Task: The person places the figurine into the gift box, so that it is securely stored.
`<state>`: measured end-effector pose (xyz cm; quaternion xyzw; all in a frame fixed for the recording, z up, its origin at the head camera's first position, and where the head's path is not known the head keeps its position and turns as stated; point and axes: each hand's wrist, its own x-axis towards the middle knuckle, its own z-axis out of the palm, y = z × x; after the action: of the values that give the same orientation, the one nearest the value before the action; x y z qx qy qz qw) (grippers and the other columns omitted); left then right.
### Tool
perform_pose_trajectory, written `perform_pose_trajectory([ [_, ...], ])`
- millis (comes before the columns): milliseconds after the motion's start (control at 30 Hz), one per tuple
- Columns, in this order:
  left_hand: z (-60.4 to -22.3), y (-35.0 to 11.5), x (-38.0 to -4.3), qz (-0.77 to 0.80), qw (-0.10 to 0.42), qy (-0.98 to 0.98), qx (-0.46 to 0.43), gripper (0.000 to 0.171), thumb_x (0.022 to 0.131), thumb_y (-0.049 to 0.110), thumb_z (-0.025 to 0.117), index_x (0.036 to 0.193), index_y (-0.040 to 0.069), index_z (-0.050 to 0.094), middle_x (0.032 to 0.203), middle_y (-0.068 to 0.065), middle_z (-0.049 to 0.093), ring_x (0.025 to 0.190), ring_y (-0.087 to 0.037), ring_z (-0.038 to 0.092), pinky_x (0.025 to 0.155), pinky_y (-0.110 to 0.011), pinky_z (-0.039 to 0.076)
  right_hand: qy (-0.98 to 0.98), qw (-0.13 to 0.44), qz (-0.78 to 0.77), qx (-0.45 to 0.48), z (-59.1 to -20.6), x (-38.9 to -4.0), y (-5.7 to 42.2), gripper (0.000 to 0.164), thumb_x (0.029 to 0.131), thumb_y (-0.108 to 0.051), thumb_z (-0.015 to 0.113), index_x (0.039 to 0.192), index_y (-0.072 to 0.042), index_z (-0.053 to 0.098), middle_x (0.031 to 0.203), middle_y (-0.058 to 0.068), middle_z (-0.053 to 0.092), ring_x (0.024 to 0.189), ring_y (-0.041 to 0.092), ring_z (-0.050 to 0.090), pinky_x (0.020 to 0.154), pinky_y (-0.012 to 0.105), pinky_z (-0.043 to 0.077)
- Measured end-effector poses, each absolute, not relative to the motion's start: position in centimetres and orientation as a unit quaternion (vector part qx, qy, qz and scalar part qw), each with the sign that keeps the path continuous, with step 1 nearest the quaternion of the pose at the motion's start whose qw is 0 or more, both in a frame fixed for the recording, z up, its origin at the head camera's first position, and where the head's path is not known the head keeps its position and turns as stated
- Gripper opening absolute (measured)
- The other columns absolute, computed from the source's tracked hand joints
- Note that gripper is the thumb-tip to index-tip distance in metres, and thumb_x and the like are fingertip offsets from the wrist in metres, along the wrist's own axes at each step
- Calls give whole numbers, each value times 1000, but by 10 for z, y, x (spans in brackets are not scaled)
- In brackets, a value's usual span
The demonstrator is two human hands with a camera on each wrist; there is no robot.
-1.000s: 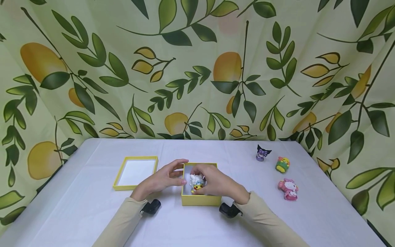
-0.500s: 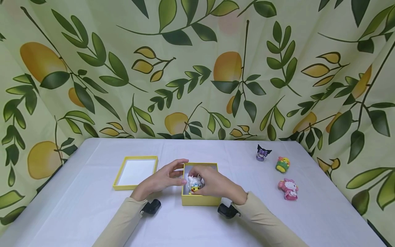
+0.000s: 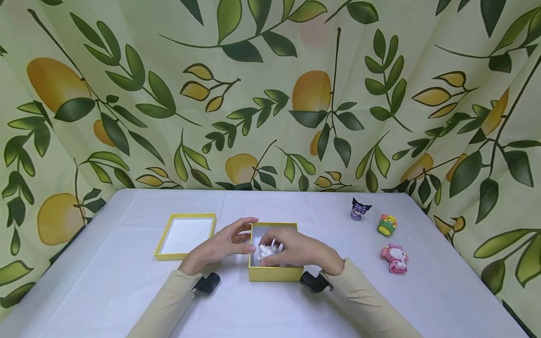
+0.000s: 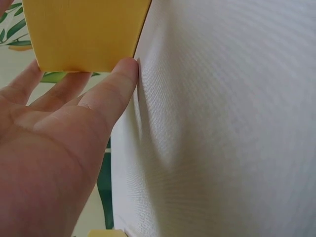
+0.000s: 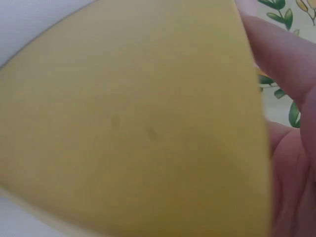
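Observation:
A small white figurine (image 3: 266, 252) lies low inside the open yellow box (image 3: 275, 274). My right hand (image 3: 296, 247) reaches over the box's right side and grips it between thumb and fingers. Only its white part shows; the rest is covered by the hand. My left hand (image 3: 226, 244) stays at the box's left side. In the left wrist view, straight fingers (image 4: 106, 96) touch the edges of the yellow wall (image 4: 84, 34). The right wrist view is mostly filled by the box's outer wall (image 5: 143, 108), with part of the right hand (image 5: 291, 163) behind its edge.
The yellow box lid (image 3: 186, 257) lies with its white inside up, left of the box. Over at the right stand a purple figurine with black ears (image 3: 358, 210), a green and yellow one (image 3: 387, 226) and a pink one (image 3: 395, 259). A leaf-print curtain (image 3: 270, 94) hangs behind the table.
In my right hand the figurine has turned, so its yellow face no longer shows and its white side does. The right hand has shifted slightly lower; my left hand has not moved.

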<state>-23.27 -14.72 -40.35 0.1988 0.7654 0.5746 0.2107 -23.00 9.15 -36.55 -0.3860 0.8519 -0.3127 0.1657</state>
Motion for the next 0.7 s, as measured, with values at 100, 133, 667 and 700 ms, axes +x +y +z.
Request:
perform_pose_trajectory([
  [100, -404, -147, -232, 576, 210, 765, 196, 81, 89, 23, 76, 154, 15, 30, 160, -16, 31, 147, -43, 32, 118, -59, 30, 849, 179, -317, -383, -364, -230, 93, 34, 89, -33, 75, 111, -7, 67, 104, -1, 65, 90, 10, 59, 77, 20, 53],
  [133, -404, -147, -232, 577, 210, 764, 197, 81, 89, 23, 76, 154, 14, 30, 160, -16, 31, 147, -43, 32, 118, -59, 30, 848, 182, -318, -382, -363, -231, 94, 34, 89, -33, 74, 111, -7, 67, 106, -1, 66, 91, 11, 60, 79, 20, 54],
  [667, -403, -148, -232, 575, 211, 765, 198, 81, 89, 24, 76, 155, 14, 29, 160, -17, 31, 147, -43, 31, 119, -58, 29, 836, 176, -365, -371, -369, -228, 94, 28, 88, -29, 76, 107, -9, 71, 104, 1, 70, 74, 1, 67, 70, 20, 57],
  [700, -403, -148, -232, 576, 211, 765, 199, 82, 89, 24, 76, 155, 14, 29, 160, -17, 30, 147, -43, 30, 119, -58, 29, 835, 172, -368, -370, -370, -227, 94, 27, 88, -28, 76, 106, -9, 71, 103, 2, 71, 73, 1, 67, 69, 20, 57],
])
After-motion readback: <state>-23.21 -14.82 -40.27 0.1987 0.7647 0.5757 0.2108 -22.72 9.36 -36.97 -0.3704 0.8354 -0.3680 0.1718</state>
